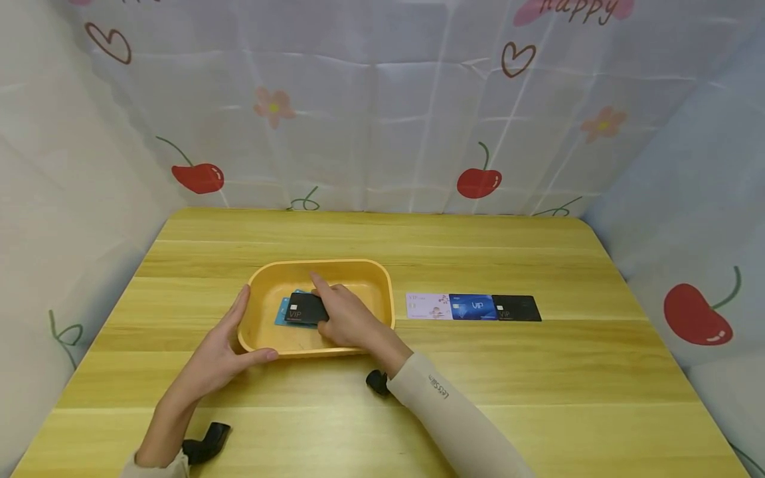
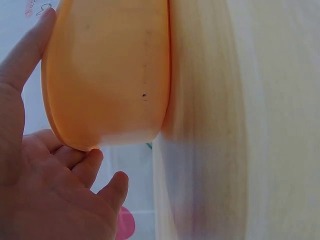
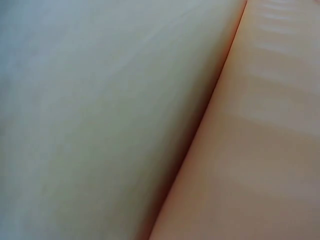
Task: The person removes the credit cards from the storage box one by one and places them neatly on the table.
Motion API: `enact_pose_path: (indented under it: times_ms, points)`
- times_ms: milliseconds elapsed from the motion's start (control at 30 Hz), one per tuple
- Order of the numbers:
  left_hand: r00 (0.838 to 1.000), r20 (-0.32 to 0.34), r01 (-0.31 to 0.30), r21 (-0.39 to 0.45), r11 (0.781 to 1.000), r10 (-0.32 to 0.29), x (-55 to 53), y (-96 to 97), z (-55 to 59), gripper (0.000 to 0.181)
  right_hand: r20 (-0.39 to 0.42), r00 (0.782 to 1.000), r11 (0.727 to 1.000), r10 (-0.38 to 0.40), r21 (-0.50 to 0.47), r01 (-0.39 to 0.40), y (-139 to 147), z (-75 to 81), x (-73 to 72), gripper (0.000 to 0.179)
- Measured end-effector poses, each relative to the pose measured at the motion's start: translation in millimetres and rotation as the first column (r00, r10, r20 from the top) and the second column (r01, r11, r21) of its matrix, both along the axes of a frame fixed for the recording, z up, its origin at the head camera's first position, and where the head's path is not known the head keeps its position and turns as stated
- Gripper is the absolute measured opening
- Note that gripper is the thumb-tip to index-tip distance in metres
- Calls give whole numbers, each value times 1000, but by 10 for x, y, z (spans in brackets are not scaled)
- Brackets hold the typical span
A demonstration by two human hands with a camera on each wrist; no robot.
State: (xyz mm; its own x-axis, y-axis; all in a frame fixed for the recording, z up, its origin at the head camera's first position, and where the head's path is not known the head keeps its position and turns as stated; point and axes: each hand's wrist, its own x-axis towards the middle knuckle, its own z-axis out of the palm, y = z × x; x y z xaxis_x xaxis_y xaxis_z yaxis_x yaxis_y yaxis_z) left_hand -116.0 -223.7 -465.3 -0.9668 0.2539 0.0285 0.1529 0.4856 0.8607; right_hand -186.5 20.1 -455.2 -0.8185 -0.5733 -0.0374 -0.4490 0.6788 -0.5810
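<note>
A yellow rectangular tray with rounded corners stands on the table. My left hand holds its left end, the thumb on the near rim and the fingers at the far left; the left wrist view shows this hand against the tray's outer wall. Inside the tray, my right hand pinches a black VIP card at its right edge, forefinger pointing away. Blue cards show partly from under the black one. The right wrist view is blurred and shows no fingers.
Right of the tray, three cards lie side by side in a row: a pale floral card, a blue VIP card and a black card. The wooden table meets a printed curtain behind and at both sides.
</note>
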Motion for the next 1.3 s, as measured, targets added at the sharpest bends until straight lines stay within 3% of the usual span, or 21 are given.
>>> enact_pose_path:
  times_ms: [733,1300]
  points:
    - [1000,4,-1,10,1000,1,-9,-1,-20,114,-4,999,993,39,-107,-39,125,75,16,87]
    - [1000,-2,-10,-8,1000,10,-4,-14,-26,114,-82,994,988,71,-132,-81,541,525,146,83]
